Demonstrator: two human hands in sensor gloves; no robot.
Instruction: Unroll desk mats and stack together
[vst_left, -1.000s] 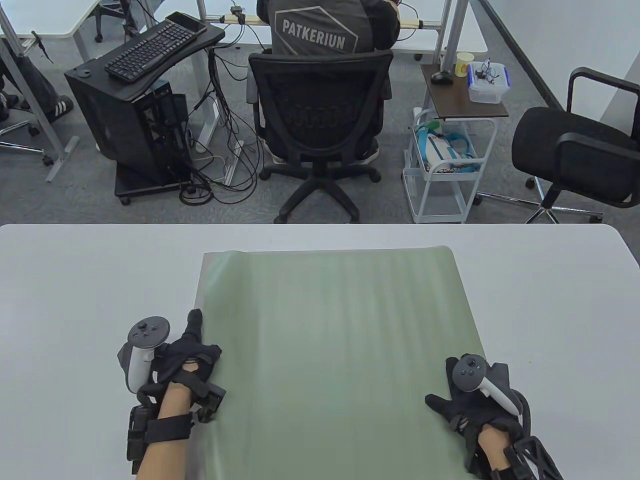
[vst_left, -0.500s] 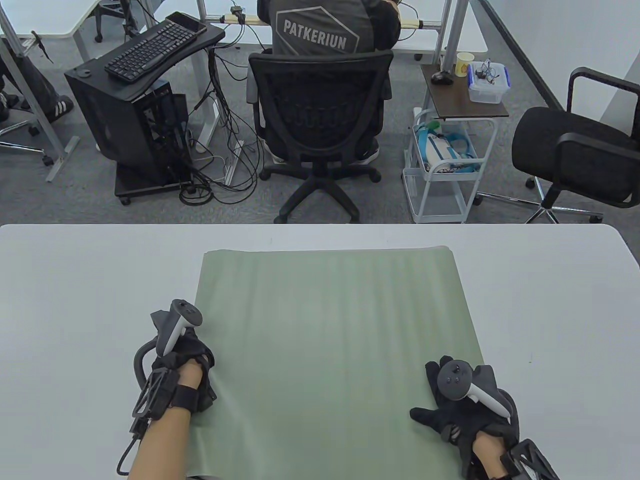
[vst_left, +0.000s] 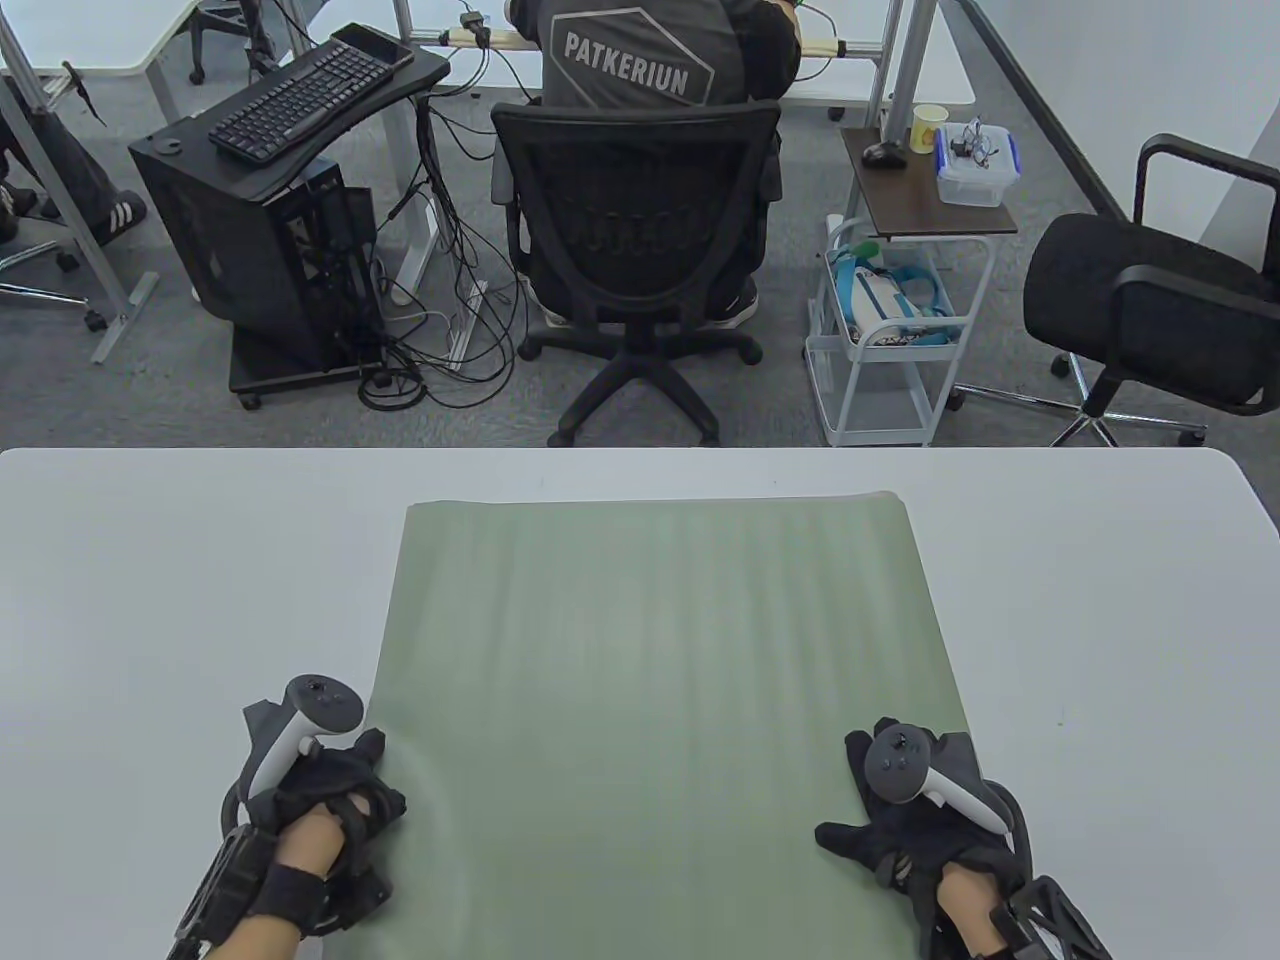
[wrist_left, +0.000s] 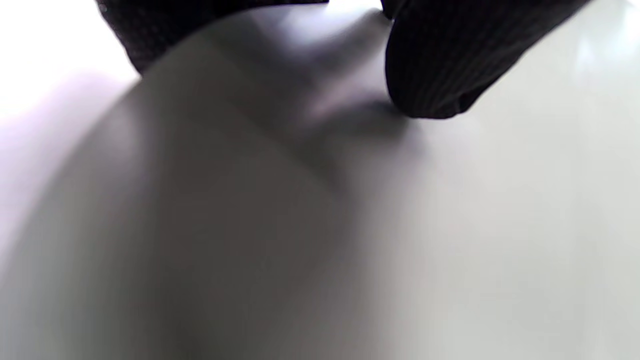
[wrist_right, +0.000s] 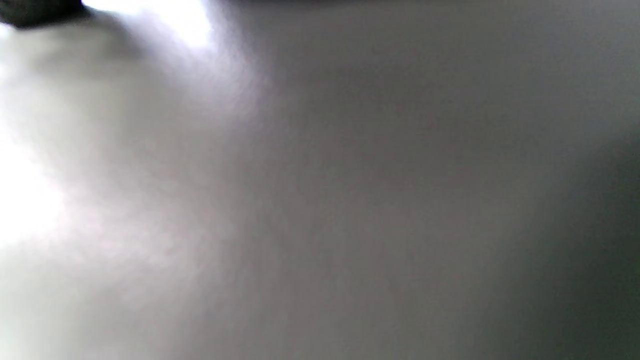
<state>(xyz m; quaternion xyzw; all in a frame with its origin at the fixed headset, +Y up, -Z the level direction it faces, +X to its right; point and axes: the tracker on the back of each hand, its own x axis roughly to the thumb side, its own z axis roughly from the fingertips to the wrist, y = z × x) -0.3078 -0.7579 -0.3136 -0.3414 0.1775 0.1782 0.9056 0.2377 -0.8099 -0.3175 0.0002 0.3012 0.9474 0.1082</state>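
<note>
A green desk mat (vst_left: 650, 700) lies unrolled on the white table (vst_left: 150, 600), faintly rippled. My left hand (vst_left: 345, 785) is at the mat's left edge near the front, fingers curled on it, and the edge bulges up a little there. In the left wrist view a gloved fingertip (wrist_left: 430, 75) touches the curved mat surface (wrist_left: 225, 200). My right hand (vst_left: 890, 830) rests flat on the mat near its right front corner, thumb spread. The right wrist view shows only a blurred grey surface. No other mat is in view.
The table's far edge (vst_left: 640, 452) runs across the middle of the table view. Beyond it are a person in an office chair (vst_left: 640, 230), a white cart (vst_left: 890, 330) and a black chair (vst_left: 1150, 290). White tabletop lies on both sides of the mat.
My left hand has slid along the mat's left edge toward the front and turned onto its side. My right hand has shifted slightly left on the mat. The mat has stayed in place.
</note>
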